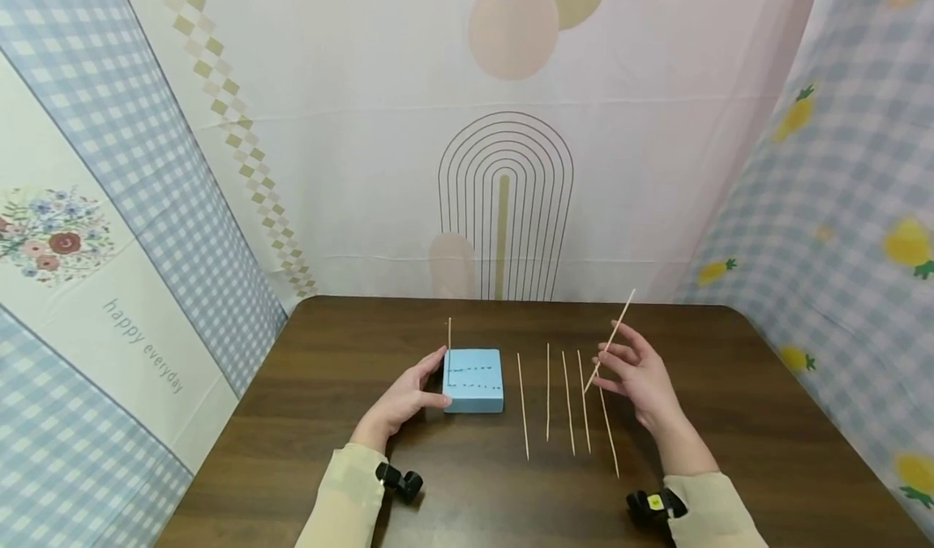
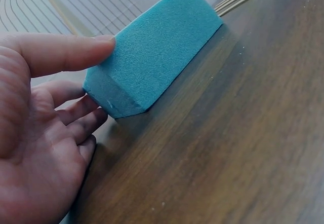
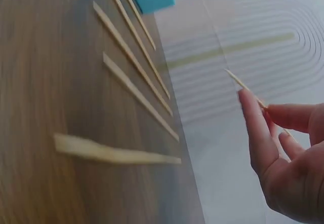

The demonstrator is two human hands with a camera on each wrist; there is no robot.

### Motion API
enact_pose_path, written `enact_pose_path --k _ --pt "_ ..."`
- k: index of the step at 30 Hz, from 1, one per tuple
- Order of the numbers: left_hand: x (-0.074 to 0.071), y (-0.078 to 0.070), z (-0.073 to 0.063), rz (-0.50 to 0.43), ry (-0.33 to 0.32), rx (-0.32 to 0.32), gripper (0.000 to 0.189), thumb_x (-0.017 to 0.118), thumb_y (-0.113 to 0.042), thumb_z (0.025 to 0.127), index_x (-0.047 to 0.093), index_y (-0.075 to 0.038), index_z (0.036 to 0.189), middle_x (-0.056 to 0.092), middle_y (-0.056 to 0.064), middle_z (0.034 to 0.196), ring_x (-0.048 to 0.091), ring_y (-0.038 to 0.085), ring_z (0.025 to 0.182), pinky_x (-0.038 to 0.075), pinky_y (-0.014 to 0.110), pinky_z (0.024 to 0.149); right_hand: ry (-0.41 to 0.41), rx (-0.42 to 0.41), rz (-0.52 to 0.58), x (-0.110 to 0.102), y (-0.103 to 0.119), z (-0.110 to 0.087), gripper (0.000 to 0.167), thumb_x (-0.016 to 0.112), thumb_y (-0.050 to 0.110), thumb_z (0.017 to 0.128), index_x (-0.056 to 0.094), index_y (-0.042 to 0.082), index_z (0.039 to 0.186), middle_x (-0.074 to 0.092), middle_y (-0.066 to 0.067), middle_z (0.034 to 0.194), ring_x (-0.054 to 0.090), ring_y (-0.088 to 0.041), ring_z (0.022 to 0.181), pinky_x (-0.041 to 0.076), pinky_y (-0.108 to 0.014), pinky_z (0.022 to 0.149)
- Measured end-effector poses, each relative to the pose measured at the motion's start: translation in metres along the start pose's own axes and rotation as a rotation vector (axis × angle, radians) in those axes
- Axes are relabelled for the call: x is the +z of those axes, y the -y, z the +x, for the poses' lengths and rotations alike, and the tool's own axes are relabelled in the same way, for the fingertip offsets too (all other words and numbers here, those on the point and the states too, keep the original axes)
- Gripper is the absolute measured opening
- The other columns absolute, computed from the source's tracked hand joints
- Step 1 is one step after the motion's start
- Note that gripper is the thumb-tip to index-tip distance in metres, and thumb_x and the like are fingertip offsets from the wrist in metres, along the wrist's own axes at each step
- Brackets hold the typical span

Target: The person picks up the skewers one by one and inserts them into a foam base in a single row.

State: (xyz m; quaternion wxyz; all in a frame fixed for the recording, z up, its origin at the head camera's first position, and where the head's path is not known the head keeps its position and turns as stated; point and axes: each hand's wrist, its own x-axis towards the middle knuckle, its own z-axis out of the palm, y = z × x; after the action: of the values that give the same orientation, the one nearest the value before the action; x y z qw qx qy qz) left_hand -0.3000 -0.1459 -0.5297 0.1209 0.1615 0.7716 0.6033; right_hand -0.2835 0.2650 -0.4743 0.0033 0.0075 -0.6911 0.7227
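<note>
A light blue foam block (image 1: 474, 359) sits mid-table, with two rows of small dark marks on top. One thin wooden stick (image 1: 449, 339) stands upright in its left part. My left hand (image 1: 403, 397) grips the block's left side; in the left wrist view the thumb (image 2: 76, 54) presses one face and the fingers lie round the edge. To the right, my right hand (image 1: 645, 379) pinches another wooden stick (image 1: 623, 311) between thumb and fingertips, slanted above the table. The right wrist view shows this stick (image 3: 245, 86) with its tip pointing away from the hand.
Several loose wooden sticks (image 1: 548, 394) lie roughly side by side on the brown table (image 1: 350, 337), between the block and my right hand. A patterned cloth (image 1: 365, 167) hangs behind the table, and checked cloths hang at both sides.
</note>
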Motion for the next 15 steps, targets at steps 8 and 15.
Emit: enact_pose_path --k 8,15 --pt "0.000 0.002 0.002 0.011 -0.004 0.000 0.099 0.083 -0.008 0.086 0.030 -0.008 0.170 0.024 0.012 0.176 0.013 0.034 0.163 0.013 0.060 0.128 0.000 0.010 0.083 0.042 -0.003 0.008 0.039 0.067 0.007 0.106 0.056 -0.001 0.142 0.068 -0.004 0.115 0.071 -0.017 0.106 0.062 -0.039 0.088" --pt "0.000 0.002 0.001 0.013 -0.001 -0.006 0.099 0.083 -0.008 0.086 0.030 -0.009 0.170 0.024 0.012 0.176 0.014 0.035 0.163 0.013 0.061 0.128 -0.038 -0.011 0.161 0.084 -0.002 0.011 0.029 0.070 0.002 0.103 0.063 0.000 0.131 0.069 -0.005 0.108 0.071 -0.015 0.098 0.063 -0.041 0.084"
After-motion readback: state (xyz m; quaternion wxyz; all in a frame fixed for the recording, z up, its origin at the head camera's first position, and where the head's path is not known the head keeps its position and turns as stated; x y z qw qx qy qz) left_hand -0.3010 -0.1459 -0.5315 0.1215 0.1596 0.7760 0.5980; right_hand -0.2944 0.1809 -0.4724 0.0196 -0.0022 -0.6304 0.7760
